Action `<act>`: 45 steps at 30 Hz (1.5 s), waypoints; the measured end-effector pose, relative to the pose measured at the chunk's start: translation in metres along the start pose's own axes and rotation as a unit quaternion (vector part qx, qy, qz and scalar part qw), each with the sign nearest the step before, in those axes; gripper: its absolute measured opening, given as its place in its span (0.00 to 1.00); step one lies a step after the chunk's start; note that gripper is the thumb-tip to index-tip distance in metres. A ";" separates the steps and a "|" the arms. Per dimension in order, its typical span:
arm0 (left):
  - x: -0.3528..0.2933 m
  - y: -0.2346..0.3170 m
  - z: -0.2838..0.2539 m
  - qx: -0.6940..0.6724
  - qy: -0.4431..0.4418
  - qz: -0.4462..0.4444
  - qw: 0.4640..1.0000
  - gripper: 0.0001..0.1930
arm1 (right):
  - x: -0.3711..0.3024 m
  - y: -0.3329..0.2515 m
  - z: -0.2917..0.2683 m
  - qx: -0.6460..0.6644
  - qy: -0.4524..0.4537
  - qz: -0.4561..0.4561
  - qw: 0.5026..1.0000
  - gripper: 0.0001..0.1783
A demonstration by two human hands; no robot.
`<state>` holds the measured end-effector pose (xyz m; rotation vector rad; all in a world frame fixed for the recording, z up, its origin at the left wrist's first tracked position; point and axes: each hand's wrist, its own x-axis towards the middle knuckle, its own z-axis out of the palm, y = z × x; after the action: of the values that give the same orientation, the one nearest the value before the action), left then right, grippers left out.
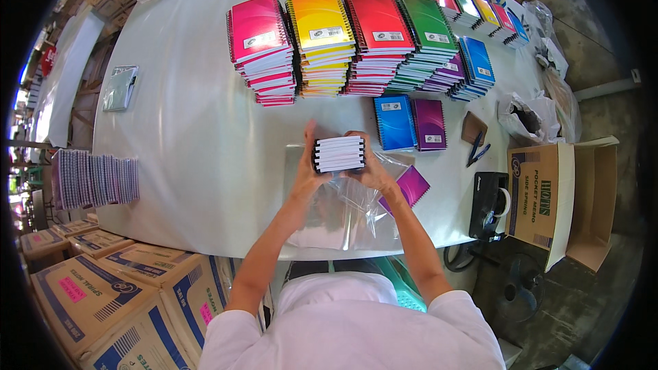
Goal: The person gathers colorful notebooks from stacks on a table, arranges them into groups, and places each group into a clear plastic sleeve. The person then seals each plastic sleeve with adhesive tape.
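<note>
White page edges face upward in a small stack of notebooks, dark along both sides, which is held above the near middle of the table. Left hand and right hand grasp the stack between them, one on each side. Below them, clear plastic film lies crumpled near the table's front edge; a tilted purple notebook lies partly hidden by the right forearm. Beyond the right hand, a blue notebook and an upright-set purple notebook lie side by side. Across the far part stand tall piles of spiral notebooks: pink, yellow, red and green, with lower purple and blue piles at their right. Right of centre, a black tape dispenser stands just beside an open cardboard carton.
</note>
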<state>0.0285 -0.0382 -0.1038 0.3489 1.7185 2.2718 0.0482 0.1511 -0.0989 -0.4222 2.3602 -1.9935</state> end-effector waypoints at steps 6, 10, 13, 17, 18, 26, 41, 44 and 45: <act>-0.006 0.028 0.009 -0.011 -0.032 -0.059 0.998 0.57 | -0.004 -0.007 0.004 0.014 0.008 0.017 1.000 0.50; -0.003 0.001 0.006 0.115 -0.004 0.044 0.992 0.57 | 0.000 0.000 0.007 -0.011 0.004 -0.030 0.999 0.48; 0.001 -0.006 -0.002 0.134 -0.029 0.082 0.987 0.59 | 0.000 0.009 0.003 0.003 -0.005 -0.002 1.000 0.48; -0.022 -0.010 -0.010 0.056 0.006 -0.008 0.998 0.54 | -0.005 0.003 0.011 0.087 0.039 0.028 0.995 0.45; -0.032 -0.009 -0.007 0.088 0.040 0.029 0.995 0.52 | -0.006 -0.002 0.009 0.100 0.055 0.041 0.993 0.46; -0.066 -0.019 -0.018 0.682 -0.091 0.021 0.726 0.44 | -0.034 -0.037 -0.044 0.295 0.211 0.129 0.923 0.43; -0.038 0.021 0.052 -0.019 0.155 -0.198 0.968 0.34 | -0.046 -0.023 -0.049 0.450 0.274 0.065 0.848 0.41; -0.067 0.014 0.017 0.026 0.278 -0.209 0.937 0.33 | -0.048 -0.035 -0.064 0.563 0.264 -0.051 0.781 0.40; -0.071 0.028 0.015 0.051 0.296 -0.239 0.923 0.34 | -0.054 -0.036 -0.067 0.578 0.273 -0.039 0.768 0.40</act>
<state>0.0985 -0.0570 -0.0747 -0.7442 1.9076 2.0250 0.0944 0.2226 -0.0597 0.1637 0.7265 -3.3495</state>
